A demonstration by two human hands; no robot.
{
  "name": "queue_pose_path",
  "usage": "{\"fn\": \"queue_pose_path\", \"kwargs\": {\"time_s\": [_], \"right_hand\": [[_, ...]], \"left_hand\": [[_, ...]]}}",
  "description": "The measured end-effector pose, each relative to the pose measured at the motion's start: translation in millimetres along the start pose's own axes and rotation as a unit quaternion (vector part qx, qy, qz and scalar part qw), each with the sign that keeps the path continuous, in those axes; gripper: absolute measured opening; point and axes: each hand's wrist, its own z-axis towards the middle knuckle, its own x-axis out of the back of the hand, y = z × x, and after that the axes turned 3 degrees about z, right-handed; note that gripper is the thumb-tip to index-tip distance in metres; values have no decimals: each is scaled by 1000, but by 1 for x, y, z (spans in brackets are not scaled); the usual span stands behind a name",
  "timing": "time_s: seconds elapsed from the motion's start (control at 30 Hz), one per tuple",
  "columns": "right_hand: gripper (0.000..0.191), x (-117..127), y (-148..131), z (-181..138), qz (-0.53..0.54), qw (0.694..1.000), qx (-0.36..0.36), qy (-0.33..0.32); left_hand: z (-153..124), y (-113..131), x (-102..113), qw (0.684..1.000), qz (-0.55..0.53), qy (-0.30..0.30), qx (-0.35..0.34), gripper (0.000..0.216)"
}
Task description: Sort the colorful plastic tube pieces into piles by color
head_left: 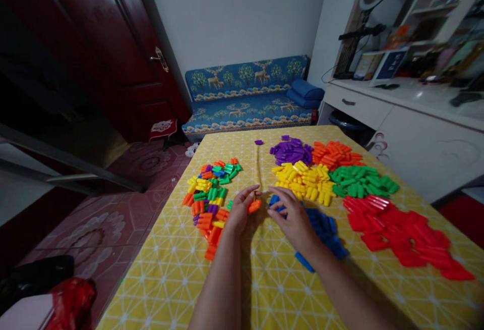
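Note:
My left hand (242, 211) is closed around an orange plastic building block (254, 206) just above the middle of the table. Facing it, my right hand (293, 216) has its fingers bent and apart over the near-left edge of the blue block pile (323, 226). Blue pieces (275, 201) show between its fingers and appear to lie on the table behind them. Left of my left hand spreads a mixed heap of orange, green, yellow, purple and blue blocks (206, 219), partly covered by that hand.
Sorted piles of purple (291, 152), orange (335, 154), yellow (302, 179), green (361, 181) and red blocks (404, 229) cover the right side. Two purple pieces sit apart at the far side, one being a purple block (258, 142). Beyond the patterned tablecloth (280, 289) stands a blue sofa (245, 110).

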Motion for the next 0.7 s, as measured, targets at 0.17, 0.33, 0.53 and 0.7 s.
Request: {"fn": "queue_pose_path", "kwargs": {"time_s": [0.17, 0.33, 0.53, 0.7], "right_hand": [[52, -30, -5, -5, -29, 995, 40, -91], [22, -27, 2, -1, -13, 999, 37, -35], [24, -6, 7, 2, 50, 997, -51, 30], [35, 1, 13, 1, 90, 988, -111, 64]], "left_hand": [[-1, -1, 1, 999, -18, -35, -8, 45], [-2, -1, -1, 997, -44, -64, 29, 43], [0, 2, -1, 993, -102, -67, 2, 57], [-3, 5, -2, 994, -103, -48, 2, 64]]}}
